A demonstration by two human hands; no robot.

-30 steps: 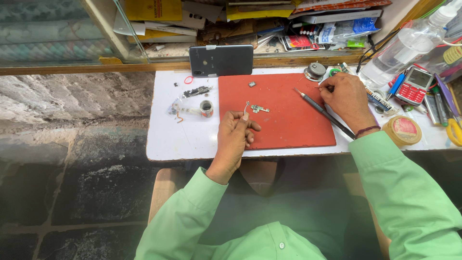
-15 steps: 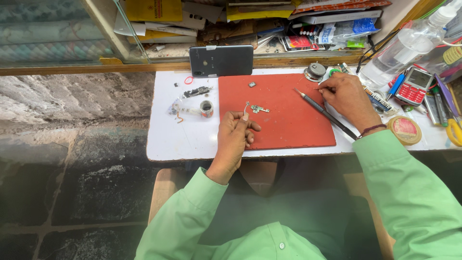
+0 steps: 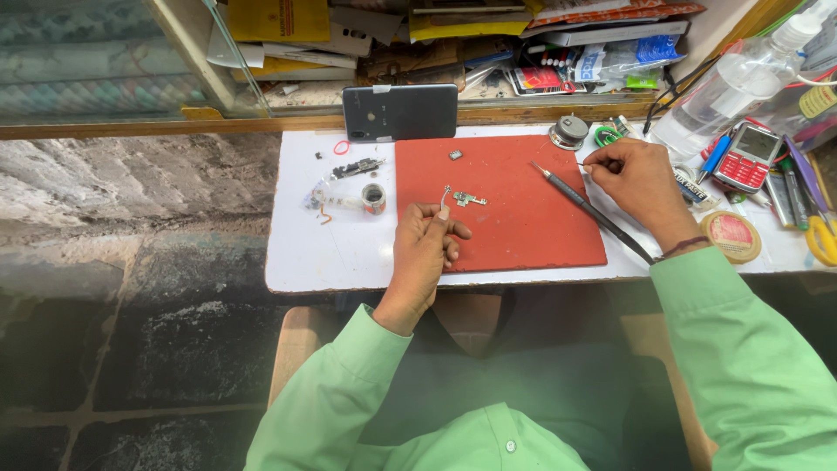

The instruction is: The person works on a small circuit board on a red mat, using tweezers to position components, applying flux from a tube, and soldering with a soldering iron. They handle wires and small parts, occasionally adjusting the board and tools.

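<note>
My left hand point(image 3: 425, 249) rests on the near edge of a red mat point(image 3: 523, 235) and grips thin metal tweezers point(image 3: 445, 196). Their tips point up at a small metal circuit part point(image 3: 469, 199) lying on the mat. My right hand point(image 3: 636, 183) hovers over the mat's right edge and pinches a thin wire-like piece point(image 3: 582, 166) between thumb and fingers. A long black pointed tool point(image 3: 580, 205) lies slantwise on the mat and runs under that wrist. A tiny chip point(image 3: 455, 154) sits near the mat's far edge.
A dark phone point(image 3: 399, 112) leans upright behind the white table point(image 3: 314, 253). Small loose parts point(image 3: 349, 187) lie left of the mat. On the right are a round tin point(image 3: 568, 133), a red keypad phone point(image 3: 748, 157), a clear bottle point(image 3: 732, 83), a tape roll point(image 3: 731, 235) and yellow scissors point(image 3: 819, 235).
</note>
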